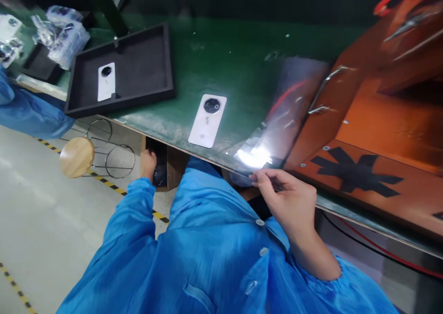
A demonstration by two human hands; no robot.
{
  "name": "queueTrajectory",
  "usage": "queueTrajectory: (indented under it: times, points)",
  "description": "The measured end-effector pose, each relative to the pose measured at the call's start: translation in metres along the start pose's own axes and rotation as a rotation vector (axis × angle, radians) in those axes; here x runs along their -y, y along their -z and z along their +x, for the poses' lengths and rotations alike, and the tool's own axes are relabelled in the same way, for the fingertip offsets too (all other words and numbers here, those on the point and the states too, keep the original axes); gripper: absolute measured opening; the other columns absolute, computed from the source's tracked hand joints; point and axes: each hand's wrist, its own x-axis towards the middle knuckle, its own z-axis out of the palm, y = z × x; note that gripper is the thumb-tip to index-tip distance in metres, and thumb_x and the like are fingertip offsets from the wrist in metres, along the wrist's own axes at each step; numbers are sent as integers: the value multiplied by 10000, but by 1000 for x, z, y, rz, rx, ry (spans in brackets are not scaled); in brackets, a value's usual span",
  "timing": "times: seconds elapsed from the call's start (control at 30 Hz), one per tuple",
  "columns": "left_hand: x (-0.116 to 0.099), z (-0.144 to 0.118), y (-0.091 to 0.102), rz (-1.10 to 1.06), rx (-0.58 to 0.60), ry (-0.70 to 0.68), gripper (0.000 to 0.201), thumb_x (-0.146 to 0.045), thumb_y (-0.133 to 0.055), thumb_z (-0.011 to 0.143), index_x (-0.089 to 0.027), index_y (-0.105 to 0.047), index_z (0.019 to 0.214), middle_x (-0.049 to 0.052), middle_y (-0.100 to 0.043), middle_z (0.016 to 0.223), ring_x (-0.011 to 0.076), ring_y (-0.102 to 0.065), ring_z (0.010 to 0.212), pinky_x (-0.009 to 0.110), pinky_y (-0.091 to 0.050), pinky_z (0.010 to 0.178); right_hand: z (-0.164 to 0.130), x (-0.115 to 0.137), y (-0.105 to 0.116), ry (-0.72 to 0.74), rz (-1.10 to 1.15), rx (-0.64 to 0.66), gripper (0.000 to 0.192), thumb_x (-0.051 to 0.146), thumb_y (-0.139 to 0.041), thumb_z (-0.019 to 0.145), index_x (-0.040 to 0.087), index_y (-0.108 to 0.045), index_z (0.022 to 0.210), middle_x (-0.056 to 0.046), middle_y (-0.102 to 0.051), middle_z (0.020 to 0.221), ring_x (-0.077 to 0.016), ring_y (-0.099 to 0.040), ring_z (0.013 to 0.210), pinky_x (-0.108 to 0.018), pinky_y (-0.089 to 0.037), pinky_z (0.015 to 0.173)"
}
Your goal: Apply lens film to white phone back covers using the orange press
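The green bench top point(238, 60) lies bare between the black foam-lined tray point(162, 42) at far left and the orange metal machine housing point(380, 120) at right. Only the white phone back cover point(207, 120) and the clear glossy plastic sheet point(290, 106) interrupt the near edge.

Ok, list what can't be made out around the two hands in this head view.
- Left hand: reaches into a cardboard box under the bench; fingers and box contents lie in shadow.
- Right hand: pinches a clear plastic sheet; glare hides its near edge.
- White phone back: printed markings too small to read.
- Orange machine: cut off by the right edge.
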Motion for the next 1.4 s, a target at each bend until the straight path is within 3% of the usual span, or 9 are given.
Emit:
queueTrajectory:
  times: [0.17, 0.23, 0.4, 0.53, 0.67, 0.87, 1.23, 1.33, 1.4]
  points:
    - [-47, -91, 15, -287, -222, -259, 430, -390, -355, 1143, -161, -716, 1107, 112, -722, 1071, 222, -680, 1059, 400, -559, 1006, 12, 13, 0, 382, -281, -259, 168, 200, -693, 933, 234, -736, 774, 10, -710, 618, -161, -648, 532, -311, -473, 551]
    - [-76, -134, 26, -401, -173, -451, 384, -457, -486, 1100, -201, -762, 1029, 79, -721, 1000, 207, -678, 962, 371, -572, 935, 18, 21, -4, 575, -441, -351, 203, 173, -705, 924, 242, -707, 733, 17, -642, 554, -155, -584, 514, -336, -396, 542]
    - [-149, -187, 45, -683, 140, -935, 391, -398, -526, 1113, -233, -710, 1416, 95, -707, 1192, 197, -680, 1057, 350, -594, 930, 21, 34, -18, 806, -679, -330, 252, 189, -713, 978, 242, -691, 733, 34, -565, 529, -136, -499, 520, -357, -316, 538]
    - [-169, -177, 42, -813, 226, -847, 390, -442, -502, 1127, -217, -751, 1326, 95, -724, 1166, 194, -697, 1069, 340, -605, 927, 16, 30, -24, 842, -595, -258, 123, 178, -664, 1027, 168, -786, 1017, 29, -615, 596, -132, -520, 544, -355, -336, 537]
    - [-171, -154, 43, -878, 191, -634, 229, -410, -668, 1045, -228, -806, 1027, 43, -748, 985, 169, -706, 920, 305, -597, 824, 12, 25, -19, 728, -349, -110, 274, 146, -578, 1056, 143, -752, 1267, 22, -707, 696, -120, -600, 588, -315, -421, 578]
    - [-168, -125, 65, -647, 269, -756, 144, -293, -695, 976, -219, -750, 865, 19, -692, 844, 158, -639, 818, 280, -501, 693, 30, 30, 0, 331, -86, -24, 126, 246, -661, 1022, 207, -779, 1000, -9, -682, 795, -135, -605, 691, -286, -466, 638]
    - [-156, -105, 71, -570, 278, -931, 173, -325, -631, 1034, -222, -751, 963, 42, -702, 923, 186, -659, 863, 319, -529, 766, 54, 31, -12, 134, 145, 298, 136, 254, -689, 953, 204, -743, 838, 9, -604, 764, -128, -522, 666, -264, -422, 619]
    - [-147, -75, 64, -394, 82, -974, 531, -590, -705, 972, -211, -716, 1344, 160, -709, 1310, 340, -659, 1254, 468, -539, 1032, 60, 31, -12, 137, 104, 199, 164, 293, -666, 969, 205, -723, 843, -3, -625, 771, -136, -520, 661, -274, -420, 612]
    - [-139, -58, 54, -263, -10, -1055, 918, -747, -796, 825, -189, -594, 1525, 221, -584, 1567, 480, -447, 1535, 628, -383, 1232, 69, 31, -13, 148, 51, 122, 189, 322, -655, 975, 207, -716, 837, -9, -635, 762, -143, -526, 663, -286, -426, 628]
